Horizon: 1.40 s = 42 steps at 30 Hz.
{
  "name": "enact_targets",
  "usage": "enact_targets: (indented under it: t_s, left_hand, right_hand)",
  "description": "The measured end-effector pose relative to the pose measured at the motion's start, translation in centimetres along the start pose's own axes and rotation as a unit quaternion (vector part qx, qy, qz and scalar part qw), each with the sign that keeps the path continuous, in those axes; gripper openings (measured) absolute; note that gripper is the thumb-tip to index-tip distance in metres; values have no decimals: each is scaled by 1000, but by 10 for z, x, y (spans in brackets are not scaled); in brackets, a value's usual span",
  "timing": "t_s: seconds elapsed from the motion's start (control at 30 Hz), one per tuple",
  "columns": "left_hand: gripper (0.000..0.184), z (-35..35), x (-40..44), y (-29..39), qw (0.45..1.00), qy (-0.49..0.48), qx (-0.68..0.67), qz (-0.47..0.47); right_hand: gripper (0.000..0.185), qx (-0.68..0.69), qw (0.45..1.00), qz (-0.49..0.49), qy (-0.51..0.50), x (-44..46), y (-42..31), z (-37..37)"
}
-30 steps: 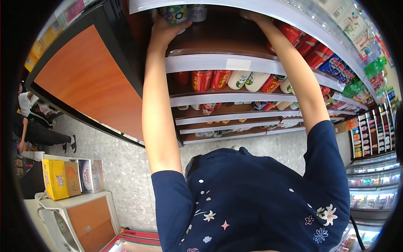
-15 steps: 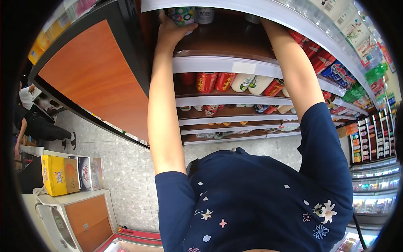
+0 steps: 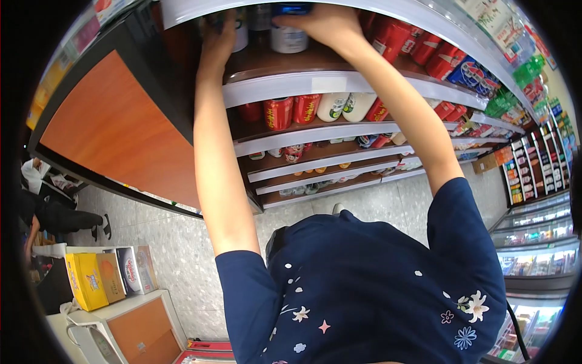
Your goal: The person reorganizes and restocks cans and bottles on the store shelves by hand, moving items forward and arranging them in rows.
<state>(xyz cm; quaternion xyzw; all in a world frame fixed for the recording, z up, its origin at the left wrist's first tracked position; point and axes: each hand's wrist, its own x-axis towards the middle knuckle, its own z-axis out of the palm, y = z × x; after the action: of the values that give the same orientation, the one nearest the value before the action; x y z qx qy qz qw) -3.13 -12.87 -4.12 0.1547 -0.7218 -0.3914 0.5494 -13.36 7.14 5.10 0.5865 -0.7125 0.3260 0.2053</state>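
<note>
On the upper shelf [image 3: 260, 59], my right hand [image 3: 330, 25] is closed around a white can with a blue top [image 3: 289, 40], its thumb across the upper part. At the shelf's left end my left hand [image 3: 217, 47] is against the left side of a pale patterned can [image 3: 241, 37]. Its thumb points up and its fingers curl in the shadow, partly hidden. Between the two hands another greyish can [image 3: 260, 18] stands further back. The shelf edge above cuts off the tops of the cans.
Red cans [image 3: 390, 37] and blue Pepsi packs [image 3: 474, 76] stand to the right. The shelf below holds red cans [image 3: 278, 114] and white bottles [image 3: 332, 107]. A wood-panelled cabinet side [image 3: 121, 127] borders the left. Another person [image 3: 57, 212] is far left, near boxes [image 3: 91, 282].
My right hand has come from deep in the shelf leftward to the front, now with the white and blue can. My left thumb has drawn back from the patterned can's front. The view has shifted.
</note>
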Motion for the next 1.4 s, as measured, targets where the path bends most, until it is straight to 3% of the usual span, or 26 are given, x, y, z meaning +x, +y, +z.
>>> enact_targets:
  t_s: [0.07, 0.13, 0.37, 0.47, 0.67, 0.73, 0.8, 0.87, 0.93, 1.03, 1.13, 1.17, 1.27, 1.4]
  left_hand:
    - [70, 0, 1, 4, 1000, -7, -10, -5]
    - [69, 0, 2, 7, 1000, -9, -12, -7]
    - [74, 3, -1, 19, 999, -13, -29, -2]
    - [74, -1, 1, 17, 998, -34, -38, -25]
    - [79, -3, 2, 15, 993, -18, -57, -106]
    - [81, -8, 4, 22, 986, -40, -87, -133]
    - [81, -5, 2, 19, 999, 8, -19, -33]
    - [81, -2, -2, 27, 990, 53, 95, 84]
    - [81, -3, -30, 60, 938, 96, 253, 215]
    - [85, 8, -70, 88, 896, 122, 372, 209]
    - [92, 27, -95, 86, 849, 110, 502, 125]
    - [91, 32, -97, 84, 861, 109, 488, 97]
    - [80, 36, -102, 74, 827, 12, 560, 52]
    - [70, 34, -100, 76, 835, -7, 550, 25]
  right_hand:
    - [67, 27, 992, -61, 104, 2, 0, 28]
    - [66, 68, 996, -3, 64, 8, -2, 43]
    - [59, 140, 983, -50, 110, 24, 11, 60]
    - [59, 119, 975, -61, 177, 29, 20, 74]
    - [58, 171, 978, -27, 117, 3, 13, 46]
    - [55, 24, 995, 0, 100, -32, 14, 37]
    - [50, 116, 993, 27, -6, -78, 2, -6]
    - [41, 143, 987, -67, 11, -128, 9, -30]
    - [32, 164, 985, -45, -14, -176, 16, -49]
    - [25, 206, 974, 71, -55, -229, 31, -62]
    - [20, 247, 947, 184, -88, -269, 47, -52]
    - [20, 252, 943, 191, -105, -277, 46, -50]
    - [22, 300, 915, 215, -163, -304, 43, -37]
    - [24, 364, 880, 194, -235, -339, 32, -20]
